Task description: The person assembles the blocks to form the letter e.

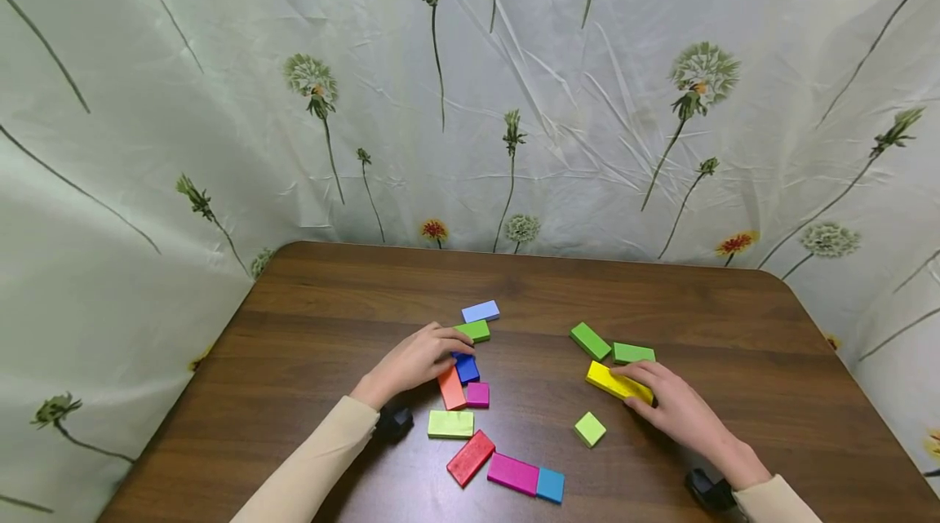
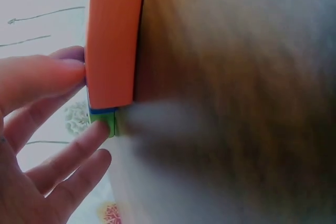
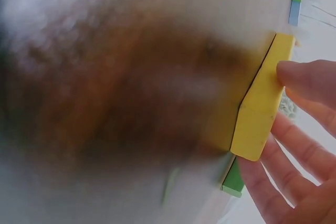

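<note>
My left hand [image 1: 419, 360] is over a column of coloured blocks. Its thumb and forefinger pinch the blue block [image 1: 467, 369]; another finger is near the green block [image 1: 473, 331] behind it. An orange block [image 1: 451, 388] lies against the blue one, close to the thumb in the left wrist view. My right hand [image 1: 683, 406] holds the long yellow piece [image 1: 608, 379], thumb on the near side, fingers on the far side. In the right wrist view the yellow piece [image 3: 262, 114] shows a bend partway along. Two green blocks [image 1: 590, 341] lie just beyond it.
A pale blue block [image 1: 481, 311] lies at the back. Nearer are a magenta square [image 1: 478, 395], a lime block [image 1: 450, 424], a red block [image 1: 471, 458], a magenta block [image 1: 512, 474] touching a light blue one [image 1: 550, 485], and a lime square [image 1: 590, 429]. A patterned curtain [image 1: 587, 99] hangs behind the table.
</note>
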The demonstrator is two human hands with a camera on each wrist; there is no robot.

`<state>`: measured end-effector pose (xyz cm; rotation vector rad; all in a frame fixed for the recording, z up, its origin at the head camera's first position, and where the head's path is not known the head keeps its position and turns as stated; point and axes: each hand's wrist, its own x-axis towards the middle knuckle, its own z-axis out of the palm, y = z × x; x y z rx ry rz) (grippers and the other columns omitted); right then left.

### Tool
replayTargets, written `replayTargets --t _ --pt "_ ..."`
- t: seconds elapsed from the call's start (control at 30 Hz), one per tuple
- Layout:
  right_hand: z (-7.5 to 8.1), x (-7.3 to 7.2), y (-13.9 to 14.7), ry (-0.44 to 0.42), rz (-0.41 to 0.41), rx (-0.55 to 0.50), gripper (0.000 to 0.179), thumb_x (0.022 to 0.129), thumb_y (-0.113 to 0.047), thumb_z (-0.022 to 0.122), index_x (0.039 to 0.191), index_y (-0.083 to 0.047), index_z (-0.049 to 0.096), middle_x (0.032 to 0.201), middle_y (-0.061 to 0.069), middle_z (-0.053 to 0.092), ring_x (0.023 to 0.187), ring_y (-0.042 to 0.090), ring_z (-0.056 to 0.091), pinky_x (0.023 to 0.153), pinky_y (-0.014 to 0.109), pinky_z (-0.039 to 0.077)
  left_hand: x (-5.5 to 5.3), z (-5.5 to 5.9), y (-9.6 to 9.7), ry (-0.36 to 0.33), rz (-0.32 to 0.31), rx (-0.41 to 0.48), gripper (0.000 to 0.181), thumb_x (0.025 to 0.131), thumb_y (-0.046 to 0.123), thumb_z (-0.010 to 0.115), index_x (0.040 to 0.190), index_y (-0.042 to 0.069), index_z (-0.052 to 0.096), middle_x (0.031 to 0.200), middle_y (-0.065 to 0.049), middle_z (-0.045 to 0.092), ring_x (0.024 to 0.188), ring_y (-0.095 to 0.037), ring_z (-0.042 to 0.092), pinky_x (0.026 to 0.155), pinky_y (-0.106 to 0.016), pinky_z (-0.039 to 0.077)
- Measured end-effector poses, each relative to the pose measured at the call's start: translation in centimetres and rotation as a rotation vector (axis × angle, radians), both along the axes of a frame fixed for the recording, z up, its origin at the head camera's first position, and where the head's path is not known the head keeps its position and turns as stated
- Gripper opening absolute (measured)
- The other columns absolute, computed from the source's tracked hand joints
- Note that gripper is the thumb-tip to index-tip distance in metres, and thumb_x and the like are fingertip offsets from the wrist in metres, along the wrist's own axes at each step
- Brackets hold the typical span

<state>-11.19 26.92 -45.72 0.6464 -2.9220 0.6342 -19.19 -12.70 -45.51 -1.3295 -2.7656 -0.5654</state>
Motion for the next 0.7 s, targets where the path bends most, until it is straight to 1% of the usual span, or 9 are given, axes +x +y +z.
replayTargets --t 0.1,0.2,0.27,0.47,0.53,0.7 --pt "0.0 0.0 -0.1 -0.011 0.000 0.001 0.040 0.079 -0.006 0.076 0.118 -0.008 0.067 0.114 0.006 0.062 0.103 0.026 0.058 0.083 0.046 0.050 0.1 0.2 0.0 -0.057 0.014 -0.017 0.027 0.091 0.013 0.066 0.118 0.010 0.069 0.123 -0.003 0.061 0.108 -0.021 0.055 0.092 -0.037 0.046" --pt "0.1 -0.1 -0.2 -0.003 0.005 0.006 0.040 0.079 -0.005 0.076 0.117 -0.008 0.067 0.114 0.006 0.062 0.104 0.026 0.058 0.084 0.046 0.050 0.2 0.3 0.0 -0.113 0.037 -0.029 0.030 0.090 0.018 0.067 0.119 0.010 0.068 0.125 -0.004 0.059 0.114 -0.022 0.054 0.097 -0.040 0.044" --pt "0.1 -0.2 -0.2 0.007 0.012 0.010 0.039 0.079 -0.005 0.076 0.117 -0.009 0.068 0.114 0.006 0.062 0.104 0.026 0.058 0.084 0.046 0.050 0.3 0.3 0.1 -0.129 0.048 -0.031 0.031 0.090 0.020 0.068 0.119 0.009 0.068 0.124 -0.004 0.059 0.115 -0.022 0.053 0.097 -0.040 0.044" --pt "0.4 -0.7 -0.8 0.030 0.067 0.001 0.038 0.079 -0.004 0.076 0.116 -0.012 0.068 0.115 0.003 0.063 0.106 0.025 0.059 0.086 0.045 0.049 0.6 0.3 0.2 -0.119 0.064 0.002 0.029 0.088 0.022 0.071 0.113 0.009 0.070 0.117 -0.004 0.059 0.109 -0.020 0.055 0.094 -0.037 0.046" --pt "0.6 -0.9 -1.0 0.020 0.083 0.001 0.038 0.080 -0.003 0.075 0.116 -0.013 0.068 0.116 0.002 0.063 0.106 0.025 0.058 0.086 0.045 0.049 0.7 0.3 0.2 -0.115 0.073 0.010 0.027 0.087 0.021 0.072 0.111 0.008 0.070 0.115 -0.004 0.059 0.106 -0.020 0.056 0.091 -0.037 0.048" --pt "0.7 -1.3 -1.4 -0.013 0.126 0.016 0.039 0.082 -0.002 0.073 0.118 -0.013 0.067 0.117 0.003 0.062 0.108 0.026 0.057 0.087 0.047 0.049 0.8 0.3 0.2 -0.129 0.094 0.016 0.026 0.086 0.019 0.072 0.109 0.008 0.070 0.112 -0.004 0.058 0.101 -0.019 0.057 0.089 -0.036 0.049"
